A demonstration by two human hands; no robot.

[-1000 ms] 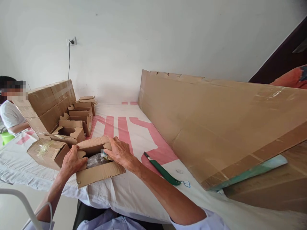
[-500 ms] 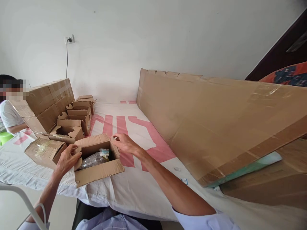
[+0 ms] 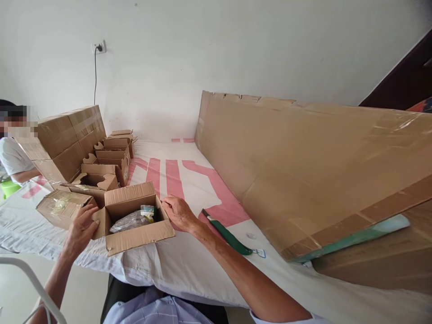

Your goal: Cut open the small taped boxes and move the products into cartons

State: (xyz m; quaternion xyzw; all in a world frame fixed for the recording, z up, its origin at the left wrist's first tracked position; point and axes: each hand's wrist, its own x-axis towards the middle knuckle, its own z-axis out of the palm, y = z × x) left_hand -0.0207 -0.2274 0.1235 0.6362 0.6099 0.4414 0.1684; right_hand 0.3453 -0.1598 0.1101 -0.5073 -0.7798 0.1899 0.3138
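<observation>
Right now the left hand (image 3: 78, 228) sits against the left side flap of the open cardboard box (image 3: 135, 222), fingers spread loosely on the flap, nothing gripped. Right hand (image 3: 178, 212) rests at the box's right wall, fingers curled at the flap edge; can't tell if it pinches the flap or only touches it. Box stands near the front edge of the bench (image 3: 189, 265), which is covered with a white sheet with red letters. Flaps are up, and a clear plastic bag (image 3: 130, 220) with a small green-white label lies inside.

Just left of the box, touching or nearly so, a sealed small carton (image 3: 59, 208) with tape on top. Behind it a row of small open cartons (image 3: 108, 157) runs back toward the wall, next to a big taped carton (image 3: 67, 137). Right of the right hand a green strap (image 3: 227, 232) lies on the sheet, partly crossed by the forearm. Further right a long flat cardboard sheet (image 3: 303, 175) leans across the bench, blocking that whole side. Another person's sleeve (image 3: 13, 157) at far left, past the big carton. White curved tube (image 3: 32, 283) at lower left, in front of the left forearm.
</observation>
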